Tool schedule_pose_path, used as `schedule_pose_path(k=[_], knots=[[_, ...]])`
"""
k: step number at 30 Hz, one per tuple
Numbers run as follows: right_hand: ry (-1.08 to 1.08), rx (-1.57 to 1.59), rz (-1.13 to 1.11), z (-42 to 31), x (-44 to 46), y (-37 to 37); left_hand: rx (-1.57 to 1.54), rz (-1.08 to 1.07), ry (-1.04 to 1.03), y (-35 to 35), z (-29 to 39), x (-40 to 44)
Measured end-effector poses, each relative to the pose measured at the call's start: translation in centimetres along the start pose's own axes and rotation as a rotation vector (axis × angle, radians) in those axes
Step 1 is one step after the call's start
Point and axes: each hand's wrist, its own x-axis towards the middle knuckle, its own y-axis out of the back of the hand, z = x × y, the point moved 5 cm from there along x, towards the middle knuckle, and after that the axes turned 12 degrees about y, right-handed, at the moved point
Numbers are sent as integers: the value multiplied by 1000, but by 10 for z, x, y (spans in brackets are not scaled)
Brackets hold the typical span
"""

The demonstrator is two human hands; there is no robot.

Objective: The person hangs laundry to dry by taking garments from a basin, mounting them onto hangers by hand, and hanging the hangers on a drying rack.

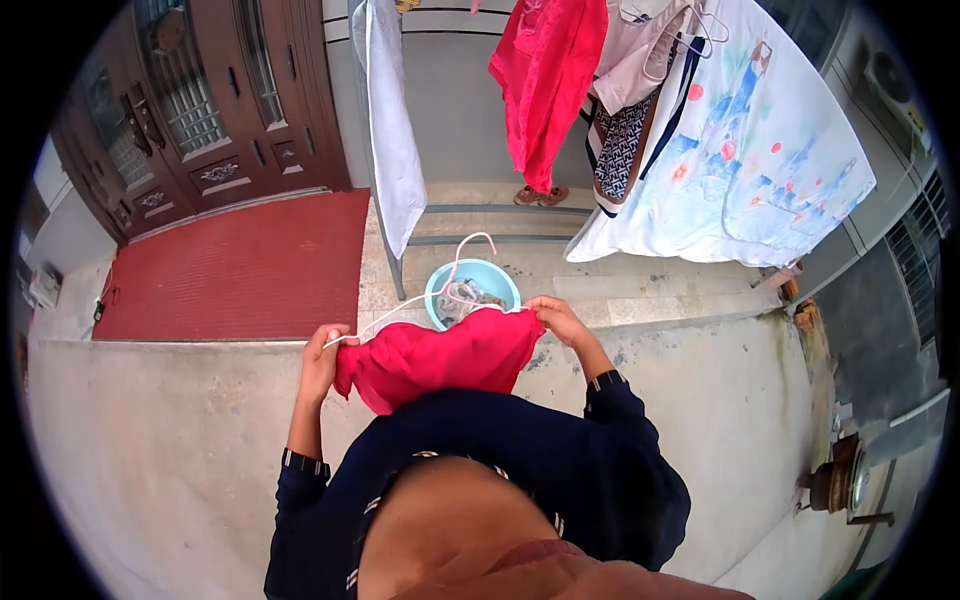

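Observation:
A bright red garment [440, 360] hangs spread between my two hands in front of my body, on a pale pink-white clothes hanger [384, 318] whose hook points up and away from me. My left hand [320, 362] is closed around the hanger's left end and the cloth there. At the other end, my right hand [558, 319] pinches the garment's corner beside the hanger's right tip. Just beyond the hanger, a light blue basin [512, 290] stands on the paving with small clear and brownish items in it, partly hidden by the garment.
A metal drying rack [480, 240] ahead holds a red garment [552, 85], a pale top [630, 60], a patterned bag-like item [622, 150], and white printed cloth [750, 170]. A red mat [240, 265] lies before brown doors [185, 110]. A low step edge [220, 342] crosses the ground.

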Motion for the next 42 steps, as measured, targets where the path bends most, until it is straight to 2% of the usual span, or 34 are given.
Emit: schedule_pose_path(k=[1,5,6,8,9,11,12,14,16,17,20,22,23,26,30,31,32,35,37,40,42], knots=[[30,-45,-36,-11,-4,-13,21,-14,5,-2,0,-4],[94,-379,-128,49,8,-10,81,-30,-54,3,-9,-5],[165,-502,-101,34,7,-12,107,-24,-87,4,-12,-2],[303,-745,-44,-17,-4,-29,383,69,-231,12,-8,3],[420,-743,20,-23,-1,-25,514,108,-265,14,4,-1],[242,-470,62,-43,1,-23,716,180,-339,21,10,0],[154,-329,82,-50,0,-25,684,176,-326,24,10,-1],[328,-309,166,-81,-5,-28,624,171,-315,29,17,-1],[488,-341,283,-134,-20,-36,223,157,-378,26,29,-4],[638,-233,324,-142,-23,-36,27,143,-388,29,31,-8],[350,-478,274,-107,-10,-9,571,-146,-316,8,-5,22],[376,-668,301,-121,-29,-23,622,-251,-185,1,0,22],[433,-783,339,-142,-25,-19,636,-189,-291,2,9,25],[542,-169,516,-132,-44,-13,350,-86,-388,15,42,30],[358,-324,479,-92,-46,-14,698,-288,-258,4,45,41],[369,-381,505,-99,-51,-22,726,-322,-138,6,39,44],[312,-354,540,-98,-56,-26,741,-357,-292,5,47,37],[418,-136,620,-70,-58,-29,547,-436,-197,12,52,35],[401,-103,642,-53,-53,-28,404,-457,-100,6,51,35],[459,-41,639,-39,-31,-36,669,-384,-173,-5,38,41],[476,-18,594,-32,-13,-34,624,-302,-102,-2,33,46]])
